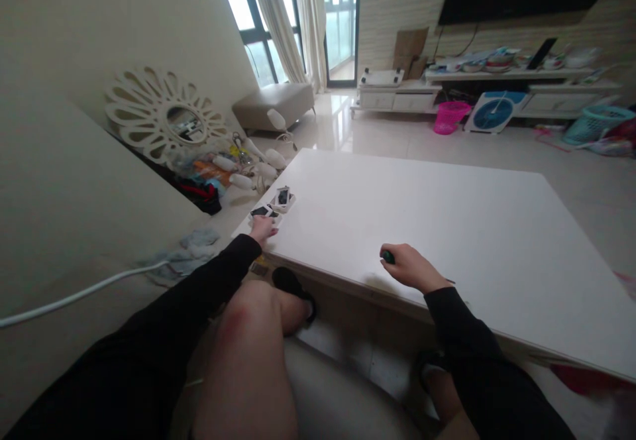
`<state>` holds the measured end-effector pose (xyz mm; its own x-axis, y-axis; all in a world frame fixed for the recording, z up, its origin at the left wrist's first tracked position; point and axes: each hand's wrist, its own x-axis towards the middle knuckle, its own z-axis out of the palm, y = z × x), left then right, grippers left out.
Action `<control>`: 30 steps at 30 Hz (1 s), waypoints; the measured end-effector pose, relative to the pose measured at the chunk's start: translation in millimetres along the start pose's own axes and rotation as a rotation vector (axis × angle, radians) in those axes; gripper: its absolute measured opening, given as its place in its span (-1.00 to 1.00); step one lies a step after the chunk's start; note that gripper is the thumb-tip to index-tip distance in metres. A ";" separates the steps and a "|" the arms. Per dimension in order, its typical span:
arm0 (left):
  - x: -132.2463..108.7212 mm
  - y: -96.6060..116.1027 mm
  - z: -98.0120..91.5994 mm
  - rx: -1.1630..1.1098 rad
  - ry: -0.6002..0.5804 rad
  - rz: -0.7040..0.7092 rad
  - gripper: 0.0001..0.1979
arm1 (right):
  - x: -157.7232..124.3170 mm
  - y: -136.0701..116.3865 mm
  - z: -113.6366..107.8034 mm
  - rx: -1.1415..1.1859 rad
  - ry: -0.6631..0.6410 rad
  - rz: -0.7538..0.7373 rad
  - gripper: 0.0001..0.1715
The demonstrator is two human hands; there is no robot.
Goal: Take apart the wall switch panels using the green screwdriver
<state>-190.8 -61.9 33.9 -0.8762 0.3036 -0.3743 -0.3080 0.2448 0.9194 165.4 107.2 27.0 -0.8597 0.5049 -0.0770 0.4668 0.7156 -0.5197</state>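
Note:
My left hand (262, 227) reaches to the near left corner of a white table (427, 221) and rests its fingertips on a small dark device (260, 211) lying there. A second small dark device on a white base (283, 198) lies just beyond it. My right hand (410, 267) rests on the table's front edge, closed round a small dark green object (388, 256); a thin dark tip shows behind the wrist. Both arms wear black sleeves.
My bare knees sit below the table's front edge. A round white ornamental mirror (166, 118) leans on the left wall above a pile of clutter. A white cable (74, 294) runs along the floor. A pink basket (450, 116), a fan (491, 112) and a low TV unit stand at the back.

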 end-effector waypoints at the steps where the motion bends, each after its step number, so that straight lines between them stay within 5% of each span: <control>1: -12.8 1.9 13.5 0.013 -0.085 0.006 -0.77 | 0.2 -3.1 -1.5 0.088 0.027 -0.009 -0.88; 3: -44.8 3.4 47.6 0.028 -0.300 0.015 -0.80 | -0.2 -11.8 -3.0 0.375 0.058 0.011 -0.94; 7: -121.1 -6.8 122.9 -0.070 -1.099 0.128 -0.69 | -6.5 -32.7 3.3 1.259 0.028 0.041 -0.85; 9: -152.6 -17.1 149.1 -0.142 -1.322 0.025 -0.58 | -11.7 -40.2 9.1 1.601 -0.020 -0.055 -0.77; 13: -184.0 -35.3 167.6 -0.343 -1.314 -0.171 -0.43 | -22.9 -47.0 17.4 1.937 -0.142 -0.257 -0.76; 16: -189.7 -41.0 168.4 -0.313 -1.509 -0.336 -0.41 | -28.5 -47.4 19.8 2.092 -0.174 -0.295 -0.75; 18: -190.9 -42.6 170.8 -0.343 -1.536 -0.346 -0.49 | -29.2 -45.4 21.0 2.153 -0.199 -0.256 -0.69; 22: -189.1 -44.6 178.4 -0.379 -1.359 -0.360 -0.57 | -24.4 -40.3 24.4 2.177 -0.160 -0.225 -0.66; 25: -185.9 -40.9 176.9 -0.333 -1.202 -0.247 -0.67 | -19.4 -42.6 27.2 2.190 -0.133 -0.270 -0.65; 30: -181.9 -26.3 161.5 -0.322 -1.140 -0.139 -0.75 | -14.6 -53.0 32.1 2.139 -0.125 -0.223 -0.55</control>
<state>36.6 25.1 58.3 -0.0435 0.9756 -0.2151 -0.5958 0.1475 0.7894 146.6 46.4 28.4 -0.9001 0.4215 0.1106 -0.4258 -0.7965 -0.4293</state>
